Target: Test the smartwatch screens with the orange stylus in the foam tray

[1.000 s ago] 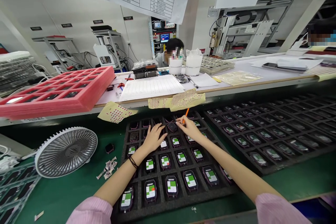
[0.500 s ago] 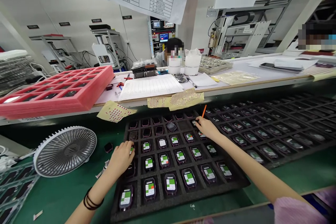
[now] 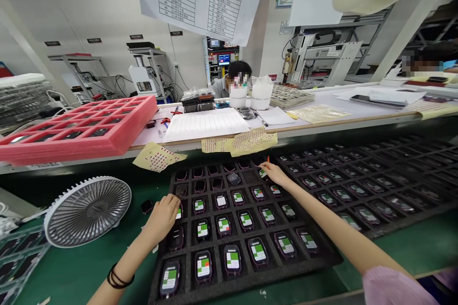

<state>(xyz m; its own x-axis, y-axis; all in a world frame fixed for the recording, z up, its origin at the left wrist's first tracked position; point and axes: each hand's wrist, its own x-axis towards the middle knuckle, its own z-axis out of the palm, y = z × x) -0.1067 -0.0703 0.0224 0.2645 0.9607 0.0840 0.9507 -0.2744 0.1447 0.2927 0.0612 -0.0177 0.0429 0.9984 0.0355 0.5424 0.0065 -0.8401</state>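
Observation:
A black foam tray (image 3: 234, 286) holds several smartwatch bodies, many with lit green-and-white screens, such as one watch (image 3: 232, 259) in the front row. My left hand (image 3: 162, 214) is over the tray's left edge, fingers curled together on a lit smartwatch (image 3: 180, 212) that they partly cover. At the tray's far right corner, my right hand (image 3: 277, 175) has its fingers closed round a thin orange stick (image 3: 268, 158), whose end shows above them. Just under those fingertips is another lit watch (image 3: 263, 172). The stick's lower end is hidden.
Left of the tray stand a grey fan (image 3: 89, 212) and a loose dark watch (image 3: 146, 207). A second watch tray (image 3: 379, 195) lies to the right. Beyond, a raised shelf bears a pink foam tray (image 3: 121, 133) and papers (image 3: 207, 124). A co-worker (image 3: 222, 88) sits behind.
My right hand has shifted slightly left and the orange stick shows less. The lit watch beneath it is more visible. My left hand has moved slightly left and down. The view has tilted up.

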